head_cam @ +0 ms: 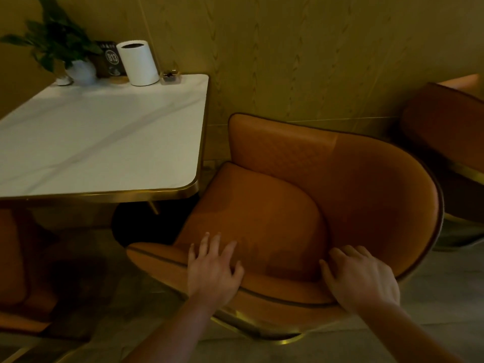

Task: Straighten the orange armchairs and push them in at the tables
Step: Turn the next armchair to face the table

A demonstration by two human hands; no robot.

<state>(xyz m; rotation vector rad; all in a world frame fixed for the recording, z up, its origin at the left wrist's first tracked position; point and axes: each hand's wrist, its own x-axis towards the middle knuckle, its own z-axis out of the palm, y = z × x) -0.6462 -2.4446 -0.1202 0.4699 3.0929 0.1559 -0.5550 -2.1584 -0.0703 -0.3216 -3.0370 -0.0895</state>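
Armchairs: we count three orange ones, all gold-trimmed at the base where the base shows.
Table: just one (78, 142), white marble-look top with a gold edge, and that is our landmark.
Armchair (282, 195): here it is, just off the table's near right corner, its seat cushion close beside that corner. It sits at an angle, not tucked under the top.
Second armchair (445, 127): well to the right of the table, beyond the first one, cut off by the frame edge.
Third armchair (15, 258): at the table's near left side, dim and only partly in our view.
On the table: four things in a row along its far edge. These are a potted plant (57, 45), a dark card marked B13 (111, 58), a white cylinder (138, 62) and a small clear box (170, 76).
Hands: two, both on the armchair's near rim, the side away from the table's far edge.
Left hand (213, 268): we've got it flat, fingers straight and spread, palm over the rim, fingertips on the seat cushion.
Right hand (358, 276): farther from the table, fingers curled over the rim, gripping the shell.
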